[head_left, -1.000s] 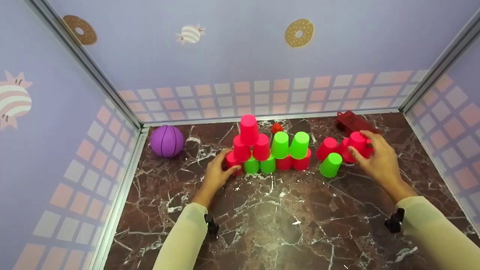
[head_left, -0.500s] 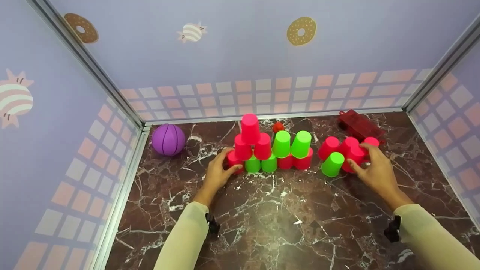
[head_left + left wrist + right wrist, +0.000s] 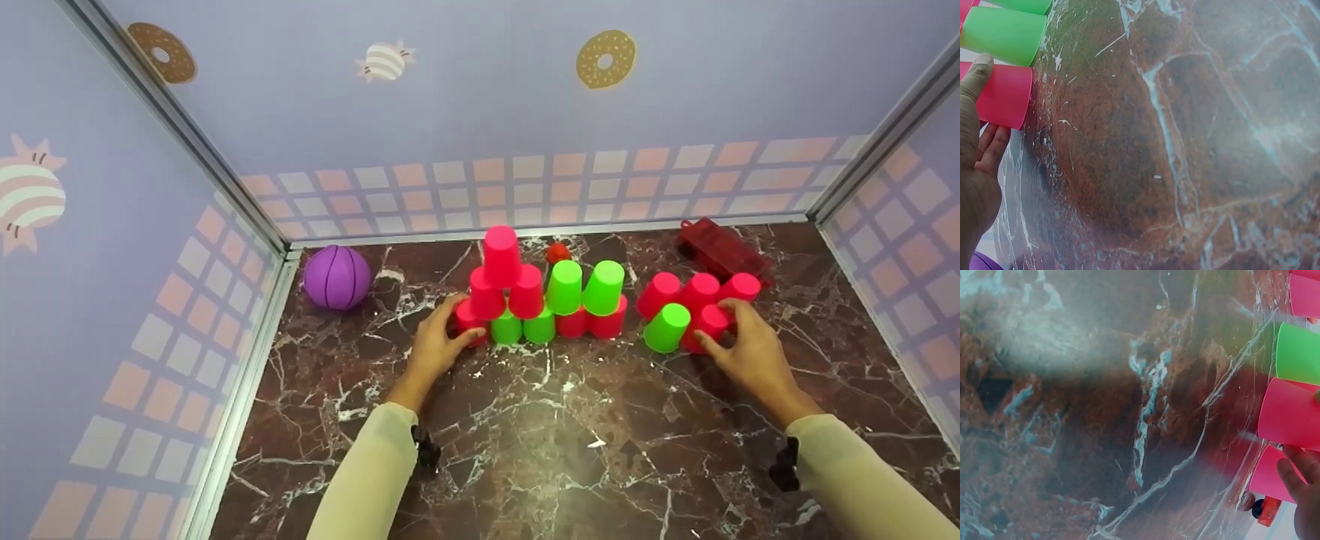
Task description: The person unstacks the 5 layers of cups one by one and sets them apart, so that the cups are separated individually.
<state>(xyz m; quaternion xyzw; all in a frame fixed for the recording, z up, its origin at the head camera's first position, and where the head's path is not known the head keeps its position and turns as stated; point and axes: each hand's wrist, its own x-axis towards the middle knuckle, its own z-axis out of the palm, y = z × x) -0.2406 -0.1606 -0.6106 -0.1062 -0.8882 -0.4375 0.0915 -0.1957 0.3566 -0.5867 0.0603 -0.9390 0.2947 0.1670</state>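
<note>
The left hand (image 3: pixel 436 343) grips a red cup (image 3: pixel 468 318) between its fingers, stacked cups (image 3: pixel 502 259) just right of them. The right hand (image 3: pixel 754 346) pinches another red cup (image 3: pixel 709 322), a green cup (image 3: pixel 666 330) just left of its fingers.

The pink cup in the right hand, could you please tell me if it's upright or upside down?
Upside down: the pink cup shows its closed end on top.

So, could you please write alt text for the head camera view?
A person's left hand holds a pink cup at the left end of a stack of upside-down pink and green cups; the right hand grips another pink cup in a group farther right. A purple ball lies left, a red object back right, on a marbled surface.
</note>
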